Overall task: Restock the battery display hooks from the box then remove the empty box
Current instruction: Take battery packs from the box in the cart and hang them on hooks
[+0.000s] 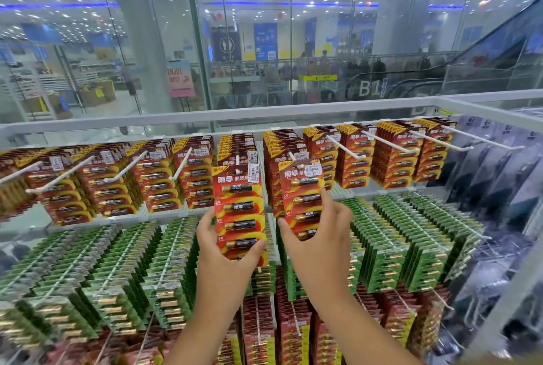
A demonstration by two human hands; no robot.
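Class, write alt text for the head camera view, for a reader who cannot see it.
Two hands each hold a red battery pack: the left hand grips one pack, the right hand another, at the top row's hooks. Green packs hang below.

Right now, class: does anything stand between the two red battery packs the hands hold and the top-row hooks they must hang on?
Nothing visible does. The left hand holds one red pack and the right hand another, each with its hanging hole at a white hook tip. The packs already hanging sit further back on those hooks.
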